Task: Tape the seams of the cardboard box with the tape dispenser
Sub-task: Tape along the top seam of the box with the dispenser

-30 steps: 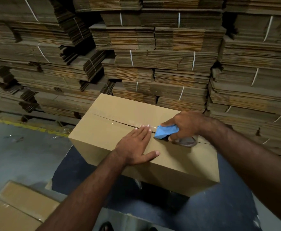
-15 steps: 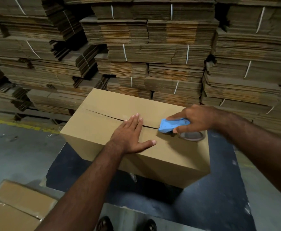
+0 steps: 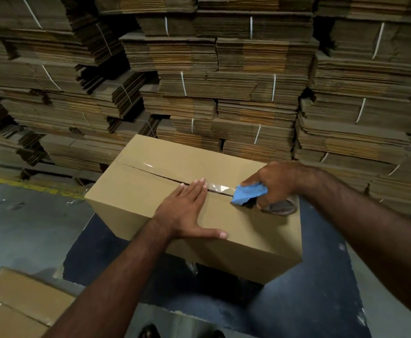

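— Materials, centre of frame?

— Plain brown cardboard box [image 3: 150,191], rectangular, smooth matte faces, sharp edges; sits on a dark blue mat [image 3: 309,301] over grey concrete floor [image 3: 16,228]. Top flaps meeting along a dark centre seam [image 3: 155,175] running from upper left toward right. Glossy clear tape [image 3: 220,187] laid over that seam, glinting between the two hands and again near the far end.

— Tool?

— Tape dispenser [image 3: 247,197] at right of centre on the box top, at the seam: crumpled-looking blue front, dull grey roll behind it, partly hidden by fingers.

— Hands?

— Right hand [image 3: 272,184] curled around the dispenser, index finger stretched forward over the blue part, forearm coming in from the right edge. Left hand [image 3: 187,211] flat on the box top, fingers straight and together, tips touching the taped seam, thumb splayed along the near top edge; holding nothing.

— Surroundings?

— Across the upper frame, strapped bundles of flattened corrugated cardboard [image 3: 224,81], ribbed edges, white bands. Lower left, another taped box [image 3: 16,308].
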Demonstrator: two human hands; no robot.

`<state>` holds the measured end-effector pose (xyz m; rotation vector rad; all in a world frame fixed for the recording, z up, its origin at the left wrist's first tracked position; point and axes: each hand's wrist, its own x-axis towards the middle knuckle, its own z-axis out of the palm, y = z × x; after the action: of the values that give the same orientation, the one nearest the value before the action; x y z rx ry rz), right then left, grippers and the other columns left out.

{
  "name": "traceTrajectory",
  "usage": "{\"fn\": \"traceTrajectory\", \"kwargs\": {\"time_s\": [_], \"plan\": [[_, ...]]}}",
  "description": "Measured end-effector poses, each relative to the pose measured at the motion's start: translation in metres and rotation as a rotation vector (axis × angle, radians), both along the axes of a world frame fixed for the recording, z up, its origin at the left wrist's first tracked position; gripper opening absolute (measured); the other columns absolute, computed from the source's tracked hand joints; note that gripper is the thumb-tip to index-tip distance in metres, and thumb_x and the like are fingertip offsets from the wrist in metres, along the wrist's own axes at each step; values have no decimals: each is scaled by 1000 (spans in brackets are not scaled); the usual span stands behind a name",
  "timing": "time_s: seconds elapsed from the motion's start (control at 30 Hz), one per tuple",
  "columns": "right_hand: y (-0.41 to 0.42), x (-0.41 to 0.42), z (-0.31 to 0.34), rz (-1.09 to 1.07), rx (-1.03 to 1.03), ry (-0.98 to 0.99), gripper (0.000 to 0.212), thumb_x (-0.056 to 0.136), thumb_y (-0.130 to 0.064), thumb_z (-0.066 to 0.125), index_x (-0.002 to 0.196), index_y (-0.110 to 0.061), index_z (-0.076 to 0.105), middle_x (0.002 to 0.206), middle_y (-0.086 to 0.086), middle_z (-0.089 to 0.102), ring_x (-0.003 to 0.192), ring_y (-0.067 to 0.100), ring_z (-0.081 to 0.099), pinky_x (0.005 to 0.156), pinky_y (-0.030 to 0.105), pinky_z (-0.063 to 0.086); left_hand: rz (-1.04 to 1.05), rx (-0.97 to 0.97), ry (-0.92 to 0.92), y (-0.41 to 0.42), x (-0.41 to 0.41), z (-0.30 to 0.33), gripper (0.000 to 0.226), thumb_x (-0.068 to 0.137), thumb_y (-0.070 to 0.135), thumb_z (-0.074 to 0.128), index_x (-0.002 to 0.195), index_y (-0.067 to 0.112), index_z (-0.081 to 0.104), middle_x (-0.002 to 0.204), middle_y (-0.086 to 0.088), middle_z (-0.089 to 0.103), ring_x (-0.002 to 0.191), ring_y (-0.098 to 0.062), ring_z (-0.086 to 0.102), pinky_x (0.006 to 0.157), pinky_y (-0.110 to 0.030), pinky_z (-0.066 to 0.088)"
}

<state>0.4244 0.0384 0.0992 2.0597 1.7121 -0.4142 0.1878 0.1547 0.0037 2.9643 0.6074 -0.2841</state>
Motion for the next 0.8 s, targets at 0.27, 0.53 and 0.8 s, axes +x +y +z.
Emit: {"fn": "traceTrajectory", "kwargs": {"time_s": [0.27, 0.53, 0.8], "plan": [[18, 0, -3, -20, 1, 35, 80, 66, -63, 66, 141, -53, 40, 130, -14, 58, 107, 14, 54, 93, 40, 51, 0, 5, -12, 13, -5, 1, 135, 62, 104, 13, 157, 12, -9, 166, -3, -17, 152, -13, -13, 125, -40, -1], [12, 7, -3, 32, 64, 79, 73, 73, -68, 64, 141, -52, 42, 130, -12, 59, 103, 13, 54, 93, 39, 50, 339, 16, -164, 55, -28, -2, 93, 93, 75, 9, 157, 8, -1, 166, -13, -5, 153, -23, -3, 123, -40, 2], [11, 9, -5, 37, 99, 62, 69, 80, -62, 65, 143, -52, 39, 130, -13, 59, 96, 4, 48, 82, 22, 35, 589, 88, -84, 91, -50, -1, 99, 91, 75, 3, 156, 0, -3, 164, -22, -6, 153, -31, -4, 124, -45, 3]]}}
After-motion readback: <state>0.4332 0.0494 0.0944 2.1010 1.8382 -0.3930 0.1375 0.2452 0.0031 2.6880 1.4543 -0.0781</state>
